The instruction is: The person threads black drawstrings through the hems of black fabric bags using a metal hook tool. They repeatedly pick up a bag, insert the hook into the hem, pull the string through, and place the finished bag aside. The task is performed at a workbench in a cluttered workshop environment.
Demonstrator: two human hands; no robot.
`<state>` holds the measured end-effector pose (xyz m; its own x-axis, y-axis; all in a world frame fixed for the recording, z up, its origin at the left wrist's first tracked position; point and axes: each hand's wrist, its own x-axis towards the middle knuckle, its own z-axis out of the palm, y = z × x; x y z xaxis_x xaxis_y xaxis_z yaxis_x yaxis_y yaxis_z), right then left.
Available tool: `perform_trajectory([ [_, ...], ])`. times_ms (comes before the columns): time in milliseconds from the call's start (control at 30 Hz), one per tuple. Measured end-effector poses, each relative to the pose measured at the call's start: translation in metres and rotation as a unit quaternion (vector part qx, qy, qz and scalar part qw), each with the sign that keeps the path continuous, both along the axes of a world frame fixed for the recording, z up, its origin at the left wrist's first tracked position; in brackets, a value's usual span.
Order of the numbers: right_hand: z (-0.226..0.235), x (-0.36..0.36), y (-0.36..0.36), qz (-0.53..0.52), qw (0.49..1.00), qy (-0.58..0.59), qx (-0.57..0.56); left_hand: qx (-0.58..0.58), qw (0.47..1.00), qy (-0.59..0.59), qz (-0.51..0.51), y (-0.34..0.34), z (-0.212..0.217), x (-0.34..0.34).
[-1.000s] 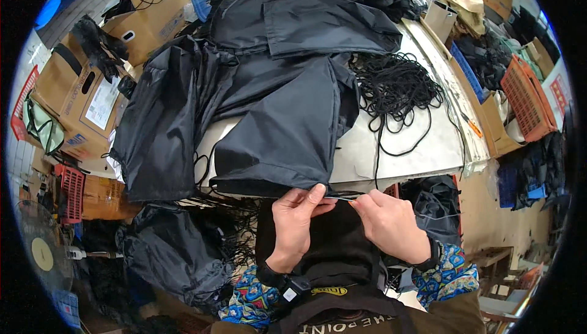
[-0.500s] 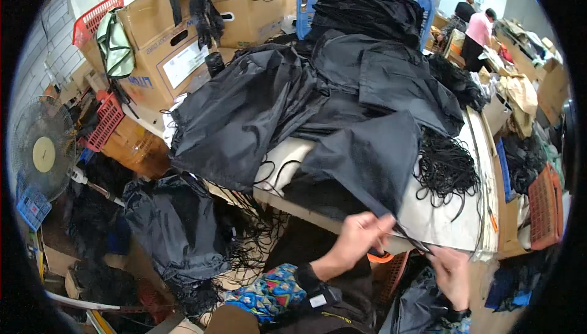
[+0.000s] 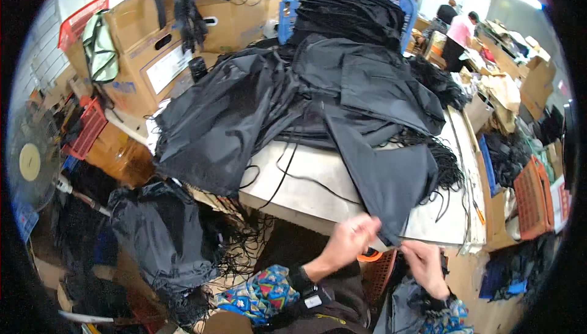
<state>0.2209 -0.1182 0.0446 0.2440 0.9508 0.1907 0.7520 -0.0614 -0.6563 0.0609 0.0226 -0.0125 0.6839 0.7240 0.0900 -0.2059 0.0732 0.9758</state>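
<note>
Boxes, crates and heaps of dark cloth crowded round the pale work table (image 3: pixel 318 193), and a big pile of black fabric bags (image 3: pixel 318 89) lay on top of it. At the table's near edge the left hand (image 3: pixel 351 239) was shut, pinching the corner of one black bag (image 3: pixel 391 181), while a moment before both hands held it together. The right hand (image 3: pixel 425 267) had dropped below the table edge, fingers curled, but I could not tell if it held anything

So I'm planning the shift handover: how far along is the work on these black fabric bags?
Done, apparently: a stack of flat black pieces fills the blue crate. In hand: the left hand pinches the corner of a black bag at the table edge; the right hand is just below. Left: a heap of black fabric and loose cords.
</note>
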Motion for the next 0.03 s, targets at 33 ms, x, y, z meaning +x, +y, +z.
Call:
perform_trajectory([
  [33,-0.0176,0.0051,0.0074,-0.001,0.999,0.036,0.006,0.001,1.0,-0.008,-0.019,-0.0003,0.0012,0.0088],
])
